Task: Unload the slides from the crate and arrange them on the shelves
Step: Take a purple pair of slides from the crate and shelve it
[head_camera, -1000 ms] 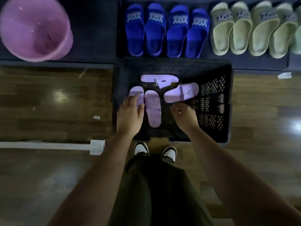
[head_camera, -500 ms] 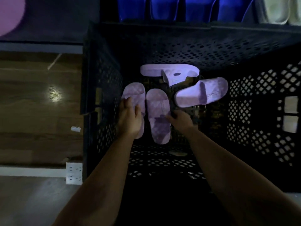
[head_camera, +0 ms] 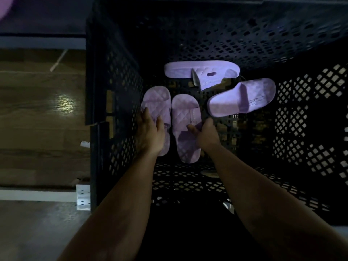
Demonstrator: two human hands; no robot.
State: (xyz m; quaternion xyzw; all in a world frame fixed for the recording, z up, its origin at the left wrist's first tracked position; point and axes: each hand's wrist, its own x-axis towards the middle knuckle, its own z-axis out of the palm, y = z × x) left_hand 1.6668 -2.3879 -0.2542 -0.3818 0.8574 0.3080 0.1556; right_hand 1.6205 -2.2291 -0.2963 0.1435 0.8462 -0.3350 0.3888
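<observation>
Both bare arms reached down into a black perforated plastic crate (head_camera: 207, 34), where all four pale lilac quilted foam slides lay on the mesh bottom. The left hand (head_camera: 150, 132) lay across the leftmost lilac slide (head_camera: 157, 98), fingers set on its outer rim and thumb on the strap side, clasping it across its width; whether the fingertips hooked under the rim could not be told. The right hand (head_camera: 206, 133) was curled, its fingers pinching the strap of the second lilac slide (head_camera: 185, 110), which lay sole-down just beside the first, the two nearly touching along their length. Beyond the right hand's hold and a little to its right, a third lilac slide (head_camera: 243, 98) lay at a slant, strap up, apart from both hands. Farther still from both grips, near the crate's far wall, a fourth lilac slide (head_camera: 199, 69) rested tipped on its side. Outside the crate, to the left of the left hand's hold, stretched a brown wooden floor (head_camera: 37, 119), with a white socket strip (head_camera: 82, 196) against the crate's near corner.
</observation>
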